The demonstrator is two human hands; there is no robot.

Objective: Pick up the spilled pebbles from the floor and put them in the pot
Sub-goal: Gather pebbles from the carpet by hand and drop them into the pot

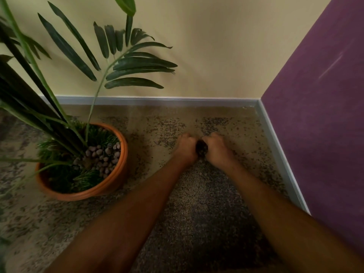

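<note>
An orange clay pot [118,174] stands on the carpet at the left, holding a green plant and a patch of grey-brown pebbles [102,156] on its soil. My left hand [186,149] and my right hand [216,149] are pressed together on the floor to the right of the pot, fingers curled inward. Between them sits a dark clump of pebbles [201,148], cupped by both hands. How many pebbles are in the clump is hidden by my fingers.
Long plant leaves [126,66] spread over the pot and toward the wall. A beige wall with a grey baseboard [177,101] runs behind; a purple wall [319,115] closes the corner on the right. The carpet [197,194] is speckled beige and grey.
</note>
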